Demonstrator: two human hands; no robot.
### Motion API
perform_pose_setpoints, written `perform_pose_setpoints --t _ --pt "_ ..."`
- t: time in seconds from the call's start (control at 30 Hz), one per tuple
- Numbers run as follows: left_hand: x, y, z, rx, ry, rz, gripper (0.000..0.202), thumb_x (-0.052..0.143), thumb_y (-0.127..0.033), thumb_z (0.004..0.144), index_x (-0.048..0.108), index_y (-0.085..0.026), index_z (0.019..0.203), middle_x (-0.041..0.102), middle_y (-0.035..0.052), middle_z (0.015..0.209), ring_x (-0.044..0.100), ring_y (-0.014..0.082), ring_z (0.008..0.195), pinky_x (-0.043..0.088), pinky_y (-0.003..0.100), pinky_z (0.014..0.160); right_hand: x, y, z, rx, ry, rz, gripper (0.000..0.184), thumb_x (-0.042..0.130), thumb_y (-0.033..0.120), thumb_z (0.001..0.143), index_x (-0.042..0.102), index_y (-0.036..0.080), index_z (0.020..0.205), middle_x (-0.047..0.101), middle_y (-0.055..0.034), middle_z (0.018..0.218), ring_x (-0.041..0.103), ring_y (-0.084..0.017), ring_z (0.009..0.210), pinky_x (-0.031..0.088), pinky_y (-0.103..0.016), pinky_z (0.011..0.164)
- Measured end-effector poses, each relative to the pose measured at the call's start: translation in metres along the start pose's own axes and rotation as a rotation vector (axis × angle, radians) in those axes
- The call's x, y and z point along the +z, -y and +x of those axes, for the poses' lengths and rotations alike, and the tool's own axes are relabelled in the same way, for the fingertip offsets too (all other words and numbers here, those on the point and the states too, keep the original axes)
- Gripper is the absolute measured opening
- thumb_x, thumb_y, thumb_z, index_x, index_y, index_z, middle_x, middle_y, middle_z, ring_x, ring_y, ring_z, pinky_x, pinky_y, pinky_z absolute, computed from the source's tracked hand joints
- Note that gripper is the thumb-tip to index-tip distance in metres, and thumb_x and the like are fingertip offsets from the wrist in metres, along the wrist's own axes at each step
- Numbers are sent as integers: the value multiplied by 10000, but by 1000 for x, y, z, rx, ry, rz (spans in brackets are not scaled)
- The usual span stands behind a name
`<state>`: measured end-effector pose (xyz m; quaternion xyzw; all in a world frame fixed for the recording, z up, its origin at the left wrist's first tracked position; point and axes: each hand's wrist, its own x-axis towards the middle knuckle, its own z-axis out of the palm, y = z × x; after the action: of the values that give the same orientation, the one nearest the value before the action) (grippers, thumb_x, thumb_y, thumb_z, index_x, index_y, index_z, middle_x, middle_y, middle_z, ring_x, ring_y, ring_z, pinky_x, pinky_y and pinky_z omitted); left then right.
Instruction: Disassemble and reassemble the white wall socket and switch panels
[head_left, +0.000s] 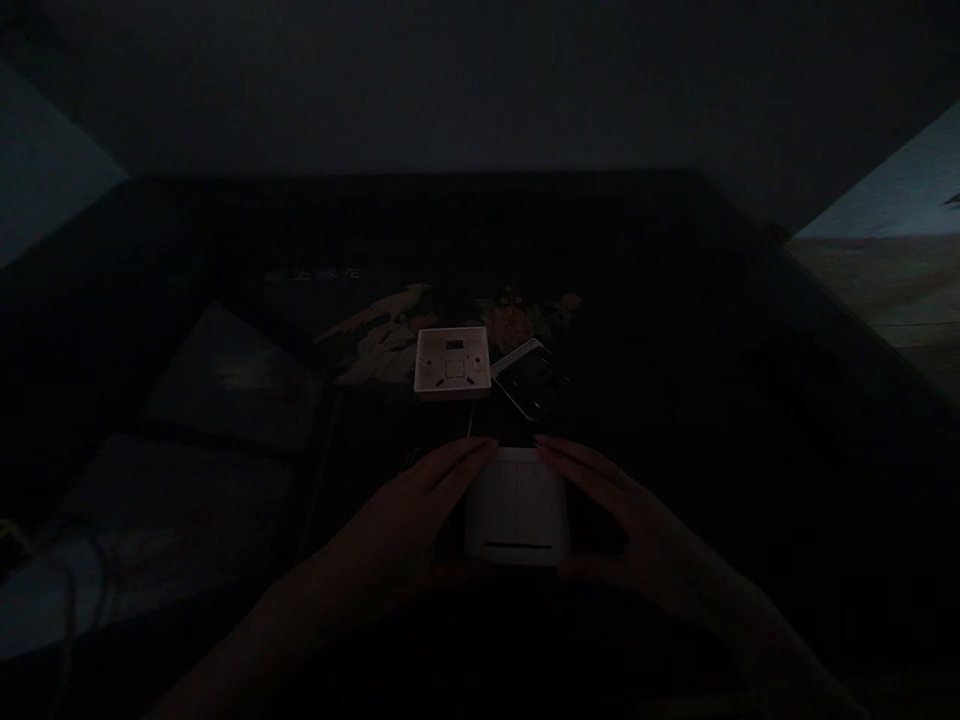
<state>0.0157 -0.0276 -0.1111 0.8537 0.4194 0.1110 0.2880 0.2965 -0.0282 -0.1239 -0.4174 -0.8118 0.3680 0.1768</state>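
In dim light a white, nearly square wall switch (517,505) lies face up between my hands, with thin lines and a dark slot along its near edge. My left hand (424,500) grips its left side, fingers at the far corner and thumb at the near one. My right hand (615,500) holds the right side the same way. Beyond them sits a pale plastic back box (452,362), its hollow side up. Touching or close to its right is a thin, light-edged frame (531,380), turned at an angle and dark inside.
The dark table (675,350) carries a printed bird (382,325) and flowers (514,325). A thin rod-like thing (470,420) lies just below the back box. At far left is a blurred cable (71,600). A wooden surface (885,295) shows past the right edge.
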Motion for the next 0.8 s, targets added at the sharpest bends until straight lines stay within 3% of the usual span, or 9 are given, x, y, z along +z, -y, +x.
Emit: perform_pose_setpoints --t 0.2,0.47,0.7,0.8 --pt "0 -1 0 31 -25 55 1080 832 -309 746 102 -272 1540 376 189 1541 449 343 1385 481 491 1086 -1 -1 0 -4 9 11 845 719 504 822 308 308 1535 365 -112 1599 384 -251 1451 383 -451 1157" --pt "0 2 0 56 -29 34 1137 810 -311 761 1 -341 1559 354 171 1549 450 354 1377 498 502 1062 -1 1 -1 -16 -2 35 858 731 455 828 275 344 1547 365 -99 1601 384 -258 1451 394 -464 1150" --pt "2 4 -1 52 -42 38 1125 812 -309 755 29 -313 1562 355 191 1536 453 366 1369 508 508 1046 1 -2 1 -49 -7 16 885 731 483 819 249 348 1548 356 -102 1604 382 -259 1452 413 -460 1138" --pt "2 2 0 112 -84 68 1092 801 -351 763 65 -276 1566 391 198 1510 457 377 1357 497 521 1051 -7 1 -1 -71 -58 -2 878 741 517 795 288 355 1530 378 -98 1590 415 -265 1432 449 -441 1115"
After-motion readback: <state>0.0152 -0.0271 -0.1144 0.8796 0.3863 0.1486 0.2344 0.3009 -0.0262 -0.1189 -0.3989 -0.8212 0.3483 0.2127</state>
